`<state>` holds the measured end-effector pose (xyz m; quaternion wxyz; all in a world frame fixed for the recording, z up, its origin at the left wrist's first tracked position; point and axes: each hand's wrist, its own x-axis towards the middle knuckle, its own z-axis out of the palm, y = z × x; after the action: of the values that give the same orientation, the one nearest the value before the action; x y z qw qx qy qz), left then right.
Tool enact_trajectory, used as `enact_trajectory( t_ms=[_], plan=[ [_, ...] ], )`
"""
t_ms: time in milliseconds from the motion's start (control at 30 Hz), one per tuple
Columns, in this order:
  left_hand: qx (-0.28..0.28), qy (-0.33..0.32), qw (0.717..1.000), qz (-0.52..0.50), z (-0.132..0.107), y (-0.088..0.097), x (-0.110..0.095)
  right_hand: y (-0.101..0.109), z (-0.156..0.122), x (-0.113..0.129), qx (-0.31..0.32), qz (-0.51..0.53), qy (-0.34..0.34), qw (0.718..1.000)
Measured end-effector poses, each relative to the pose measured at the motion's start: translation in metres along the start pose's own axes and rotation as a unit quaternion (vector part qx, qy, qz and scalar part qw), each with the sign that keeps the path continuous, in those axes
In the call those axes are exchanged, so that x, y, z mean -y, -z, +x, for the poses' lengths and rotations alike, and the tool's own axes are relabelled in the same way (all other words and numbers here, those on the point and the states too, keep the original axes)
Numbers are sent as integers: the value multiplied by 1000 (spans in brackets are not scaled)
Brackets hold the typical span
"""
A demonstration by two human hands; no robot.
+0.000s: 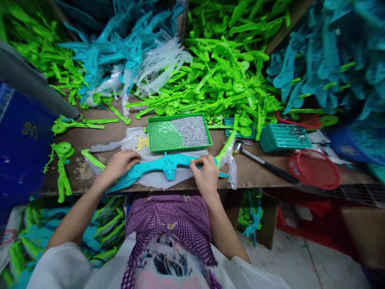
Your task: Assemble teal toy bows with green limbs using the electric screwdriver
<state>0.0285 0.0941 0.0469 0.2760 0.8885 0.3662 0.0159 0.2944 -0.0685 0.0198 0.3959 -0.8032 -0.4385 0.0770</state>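
A blue winged plastic piece [170, 167] with a head-like shape at its middle lies across a grey cloth [164, 182] on the bench. My left hand [123, 163] is closed over its left wing, fingers curled on the upper edge. At the right wing, my right hand [206, 172] pinches with fingertips touching the blue surface; anything small between them is hidden. Just beyond the piece sits a green tray [164, 147], its right part filled with tiny silver metal pieces. Green plastic parts in clear wrap stick out from beneath both wings.
A hammer [264, 162] with a black handle lies to the right, near a teal basket [281, 138] and a red basket [314, 168]. Green plastic parts [216, 80] and blue parts [120, 52] are heaped behind. A blue bin [24, 148] stands left.
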Motion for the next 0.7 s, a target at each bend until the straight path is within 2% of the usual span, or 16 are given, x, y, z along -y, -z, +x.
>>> enact_trajectory(
  t_ms=[100, 200, 300, 400, 467, 600, 700],
  plan=[
    [45, -8, 999, -21, 9, 5, 7, 2, 2, 1, 5, -21, -6, 1000],
    [14, 16, 999, -29, 18, 8, 12, 3, 3, 2, 16, -32, -4, 999],
    [-20, -10, 1000, 3, 26, 8, 15, 4, 5, 3, 46, -27, 12, 999],
    [-13, -30, 998, 46, 32, 5, 14, 5, 9, 2, 62, -46, 9, 997],
    [15, -44, 994, 102, 34, 4, 11, 5, 11, 2, 73, -61, 12, 995],
    [61, -80, 959, 266, 34, 7, -2, 6, 13, 1, 89, -62, 19, 994],
    [78, -124, 928, 343, 30, 9, -9, 7, 11, 0, 91, -43, 25, 995]
  ],
)
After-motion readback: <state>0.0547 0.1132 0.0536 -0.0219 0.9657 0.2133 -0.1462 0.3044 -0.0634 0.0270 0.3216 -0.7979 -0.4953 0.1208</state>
